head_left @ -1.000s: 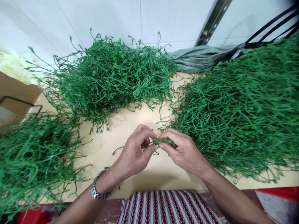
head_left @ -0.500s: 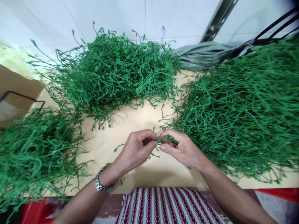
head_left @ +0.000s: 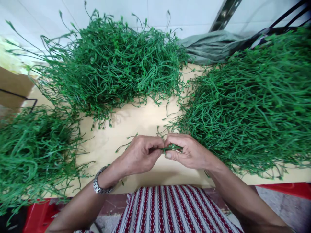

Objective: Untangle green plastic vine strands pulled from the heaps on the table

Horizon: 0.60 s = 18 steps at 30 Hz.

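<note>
My left hand [head_left: 143,153] and my right hand [head_left: 187,150] meet over the table, fingertips almost touching. Between them is a short bunch of thin green stems [head_left: 173,148] with small budded tips. The left thumb and forefinger pinch one end. On the other side, the right thumb and fingers curl round the rest, partly hiding it. Close behind the right hand lies a large heap of green stems [head_left: 250,113]. Loose stems [head_left: 125,145] stick out beside the left hand. Whether the stems are real or artificial I cannot tell.
Another heap of stems [head_left: 116,61] stands against the white wall [head_left: 170,13], and a third heap [head_left: 34,152] covers the left side. A cardboard box [head_left: 14,87] with a black wire stands at far left. Grey-green cloth [head_left: 211,47] lies at the back of the table [head_left: 133,119].
The view has shifted slightly, so the heaps sit higher in the picture. My hands stay together on the stems, the fingertips a little closer to each other.
</note>
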Motion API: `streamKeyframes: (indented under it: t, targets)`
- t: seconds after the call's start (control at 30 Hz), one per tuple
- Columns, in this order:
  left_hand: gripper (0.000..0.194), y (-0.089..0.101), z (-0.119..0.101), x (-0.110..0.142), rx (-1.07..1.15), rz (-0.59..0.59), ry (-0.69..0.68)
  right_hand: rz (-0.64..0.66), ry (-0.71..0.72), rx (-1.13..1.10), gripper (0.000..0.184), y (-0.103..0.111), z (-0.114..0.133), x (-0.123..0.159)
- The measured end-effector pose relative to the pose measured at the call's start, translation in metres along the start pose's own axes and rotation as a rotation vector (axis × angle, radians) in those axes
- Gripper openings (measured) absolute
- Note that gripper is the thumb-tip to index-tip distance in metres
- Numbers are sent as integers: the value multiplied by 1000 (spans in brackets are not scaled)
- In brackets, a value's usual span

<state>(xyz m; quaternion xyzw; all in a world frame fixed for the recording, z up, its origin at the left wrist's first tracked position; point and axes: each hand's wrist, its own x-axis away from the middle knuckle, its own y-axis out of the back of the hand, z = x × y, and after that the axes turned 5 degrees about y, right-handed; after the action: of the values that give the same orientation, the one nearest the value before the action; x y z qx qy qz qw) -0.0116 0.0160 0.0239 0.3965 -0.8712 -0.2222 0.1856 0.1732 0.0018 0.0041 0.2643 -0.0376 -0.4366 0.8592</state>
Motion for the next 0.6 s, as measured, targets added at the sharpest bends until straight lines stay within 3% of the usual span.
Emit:
streamKeyframes:
  t: [0.13, 0.3, 0.43, 0.5, 0.6]
  targets:
    - [21, 0, -2, 0, -47, 52, -29, 6, -15, -69, 25, -3, -2, 2]
    - [20, -2, -4, 3, 84, 162, -71, 29, 58, -224, 36, -9, -2, 1]
    - [19, 5, -3, 10, 192, 267, -92, 90, 118, -344, 35, -5, -1, 8]
    - [19, 12, -1, 14, 262, 244, -57, 66, 128, -433, 33, 2, -3, 15]
    - [16, 17, 3, 15, 366, 117, 33, -46, 70, -454, 29, 12, -5, 20]
